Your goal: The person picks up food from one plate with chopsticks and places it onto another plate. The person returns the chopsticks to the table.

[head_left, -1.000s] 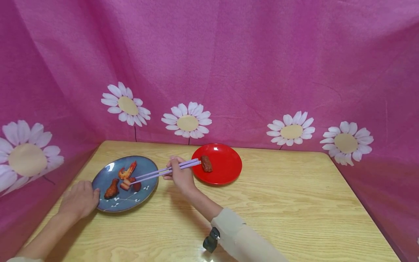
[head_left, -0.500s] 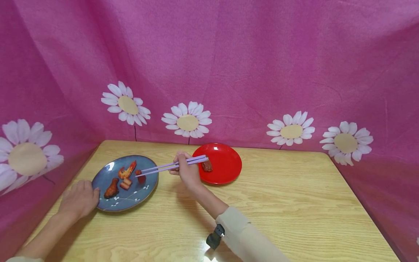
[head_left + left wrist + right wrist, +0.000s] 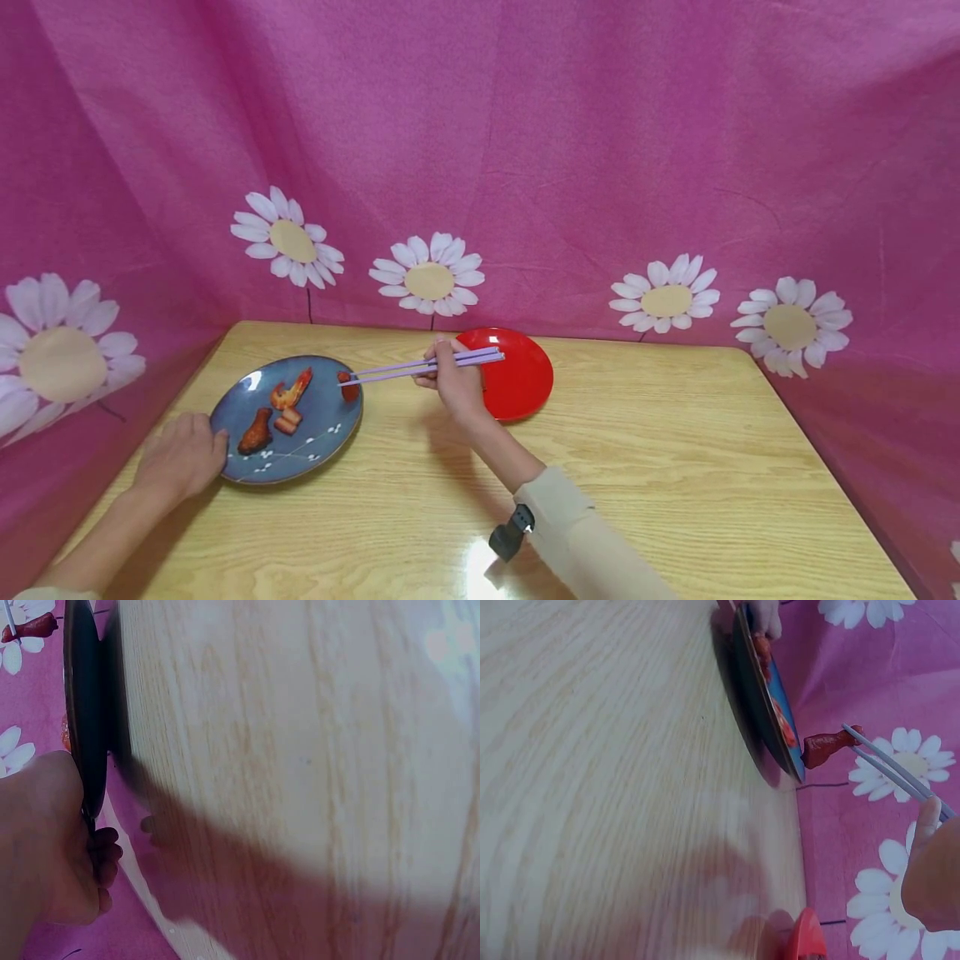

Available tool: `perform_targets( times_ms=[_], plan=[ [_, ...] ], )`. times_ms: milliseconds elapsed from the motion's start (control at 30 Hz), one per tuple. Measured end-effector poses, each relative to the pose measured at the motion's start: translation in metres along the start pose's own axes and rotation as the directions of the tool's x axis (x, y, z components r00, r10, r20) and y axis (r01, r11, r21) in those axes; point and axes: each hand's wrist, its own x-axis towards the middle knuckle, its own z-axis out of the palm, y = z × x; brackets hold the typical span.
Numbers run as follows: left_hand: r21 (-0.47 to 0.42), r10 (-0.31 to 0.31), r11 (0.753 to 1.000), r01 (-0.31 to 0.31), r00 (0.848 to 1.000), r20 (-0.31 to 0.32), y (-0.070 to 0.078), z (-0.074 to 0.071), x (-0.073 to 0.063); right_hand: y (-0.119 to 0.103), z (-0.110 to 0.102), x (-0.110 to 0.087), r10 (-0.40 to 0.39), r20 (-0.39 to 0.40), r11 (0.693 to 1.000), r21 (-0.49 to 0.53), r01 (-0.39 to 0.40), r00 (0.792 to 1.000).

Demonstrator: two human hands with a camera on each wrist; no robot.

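My right hand (image 3: pixel 459 383) holds a pair of lavender chopsticks (image 3: pixel 397 372). Pinched at their tips is a dark red, drumstick-shaped piece of meat (image 3: pixel 829 748), raised over the right rim of the blue plate. My left hand (image 3: pixel 182 457) grips the left rim of that blue plate (image 3: pixel 242 408), its fingers curled beneath the edge in the left wrist view. On the plate lie a brown drumstick (image 3: pixel 257 432), an orange shrimp (image 3: pixel 291 392) and a striped piece of pork belly (image 3: pixel 288 421). The red plate (image 3: pixel 527 379) stands behind my right hand, which hides most of the meat on it.
Both plates rest on a light wooden table (image 3: pixel 637 467), the red one near its back edge. A pink cloth (image 3: pixel 555 167) with printed daisies hangs around the back and sides. A black device (image 3: pixel 512 533) sits at my right wrist.
The chopsticks have left the pork belly and lifted the dark red meat, carrying it right toward the plate's rim. My right hand now overlaps the red plate. The left hand stays put.
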Motion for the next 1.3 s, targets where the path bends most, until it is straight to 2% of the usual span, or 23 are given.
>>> perform_targets(
  times_ms=[500, 733, 1300],
  plan=[
    [0.008, 0.001, 1.000, -0.001, 1.000, 0.009, 0.000, -0.001, 0.001, -0.014, -0.039, 0.013, 0.040, -0.109, 0.999, -0.008, -0.041, 0.993],
    [0.011, -0.006, 1.000, 0.006, 1.000, 0.019, -0.001, -0.002, 0.002, -0.021, -0.058, 0.022, -0.014, -0.154, 1.000, -0.004, 0.013, 0.988],
    [0.002, -0.012, 1.000, 0.012, 1.000, 0.021, 0.000, -0.001, 0.000, -0.036, -0.099, 0.037, -0.043, -0.240, 0.999, 0.004, 0.046, 0.970]
  ],
)
